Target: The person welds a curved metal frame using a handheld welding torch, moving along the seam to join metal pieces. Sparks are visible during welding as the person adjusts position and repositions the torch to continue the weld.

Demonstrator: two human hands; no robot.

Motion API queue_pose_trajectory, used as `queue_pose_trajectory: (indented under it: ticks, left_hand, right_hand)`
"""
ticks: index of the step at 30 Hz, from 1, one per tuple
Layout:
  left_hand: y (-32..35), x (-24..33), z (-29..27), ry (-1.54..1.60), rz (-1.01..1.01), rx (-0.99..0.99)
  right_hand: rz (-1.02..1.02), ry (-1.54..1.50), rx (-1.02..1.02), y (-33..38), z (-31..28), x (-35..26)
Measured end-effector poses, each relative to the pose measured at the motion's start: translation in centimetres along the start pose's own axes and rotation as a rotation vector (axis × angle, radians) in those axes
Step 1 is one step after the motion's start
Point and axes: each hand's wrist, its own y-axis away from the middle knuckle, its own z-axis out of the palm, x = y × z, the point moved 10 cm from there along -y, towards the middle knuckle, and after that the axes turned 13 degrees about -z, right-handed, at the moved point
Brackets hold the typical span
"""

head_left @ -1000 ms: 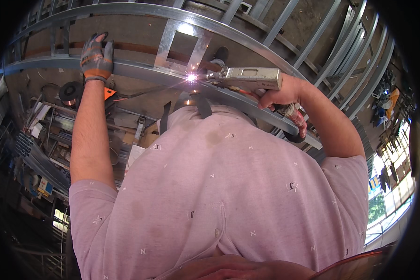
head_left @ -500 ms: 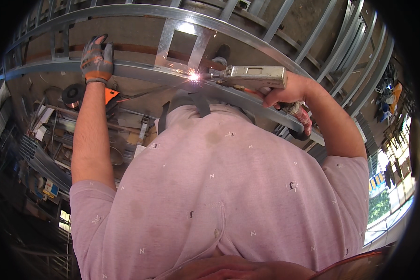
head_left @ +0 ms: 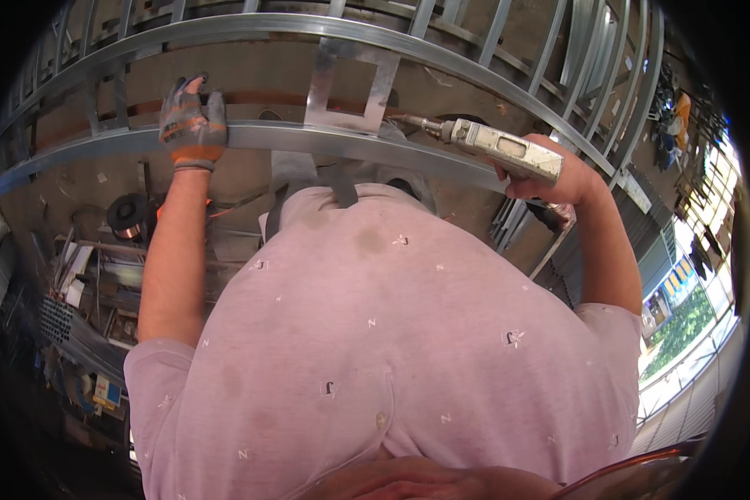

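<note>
Remotely, my right grip [head_left: 565,178] held a boxy cream welding gun [head_left: 507,150], grey-gloved left grip [head_left: 193,125] unclenched on a silver metal rail [head_left: 333,143].

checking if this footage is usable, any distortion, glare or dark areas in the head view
Head view: the lens bends the rail into an arc and leaves black corners; the opening at right is bright, white in parts; the lower left sinks into shadow, its details hard to tell; the torch looks fairly sharp.
</note>
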Motion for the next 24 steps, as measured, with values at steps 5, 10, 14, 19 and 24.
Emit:
queue_pose_trajectory:
  ticks: [5,10,14,19,24]
  left_hand:
    - [0.7,1.2,-0.4,0.221,0.107,-0.017]
    - [1.7,-1.6,-5.4,0.730,0.269,0.034]
    - [0.3,-16.1,-8.0,0.600,-0.057,0.273]
    - [-3.0,-42.6,-6.4,0.368,-1.035,0.155]
    - [-6.4,-47.2,-2.6,1.000,-1.583,0.141]
  right_hand:
    - [-0.147,0.147,0.067,-1.5,4.2,-9.0]
    - [-0.192,0.044,0.008,-5.2,9.1,-16.6]
    - [-0.283,0.154,-0.082,-9.8,11.6,-22.0]
    - [-0.269,0.117,-0.090,-17.3,13.4,-25.5]
    - [-0.256,0.021,-0.186,-25.1,16.0,-29.3]
